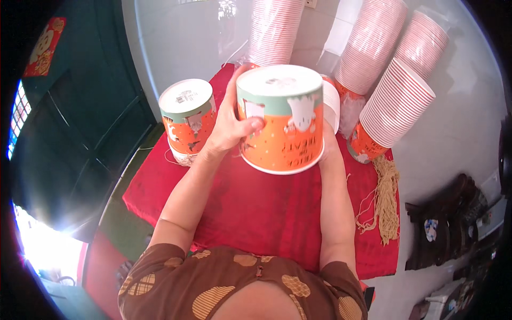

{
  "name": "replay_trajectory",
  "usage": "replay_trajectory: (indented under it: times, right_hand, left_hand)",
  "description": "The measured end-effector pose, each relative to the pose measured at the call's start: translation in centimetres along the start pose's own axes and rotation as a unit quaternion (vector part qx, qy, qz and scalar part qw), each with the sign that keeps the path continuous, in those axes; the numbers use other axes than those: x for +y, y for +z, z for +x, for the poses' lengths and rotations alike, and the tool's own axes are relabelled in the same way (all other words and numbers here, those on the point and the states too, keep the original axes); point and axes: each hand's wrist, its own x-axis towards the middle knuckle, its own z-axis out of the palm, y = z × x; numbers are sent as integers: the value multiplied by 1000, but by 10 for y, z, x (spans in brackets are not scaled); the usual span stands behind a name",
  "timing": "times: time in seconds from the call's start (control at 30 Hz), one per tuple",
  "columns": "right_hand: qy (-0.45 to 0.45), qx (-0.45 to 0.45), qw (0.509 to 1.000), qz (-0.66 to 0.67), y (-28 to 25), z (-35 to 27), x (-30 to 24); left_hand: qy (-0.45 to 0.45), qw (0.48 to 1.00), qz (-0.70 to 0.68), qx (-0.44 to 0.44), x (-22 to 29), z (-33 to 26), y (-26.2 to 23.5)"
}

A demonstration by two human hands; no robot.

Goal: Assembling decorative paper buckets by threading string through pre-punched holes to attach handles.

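Above the red-draped worktop (261, 216), I hold an upturned orange paper bucket (281, 140) — left fingers (248, 127) curled round its wall, right hand (329, 144) behind, its grip hidden. Probably light, slick, dentable — best held near the rolled rim (285, 173).

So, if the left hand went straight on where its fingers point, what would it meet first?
Beyond the orange tub that the left hand holds, probably the tall stack of nested tubs at the back, though depth is unclear.
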Motion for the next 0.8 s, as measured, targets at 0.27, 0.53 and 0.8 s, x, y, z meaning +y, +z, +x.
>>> replay_trajectory:
  times: [0.27,0.53,0.8]
  right_hand:
    - [-98,2,962,-255,2,0,5]
    - [-56,-118,978,-160,50,-19,28]
    - [-8,-82,997,15,42,-21,14]
  left_hand:
    - [7,968,50,247,-6,2,1]
    - [2,948,171,269,-12,-1,0]
    - [-61,977,96,179,-2,5,-21]
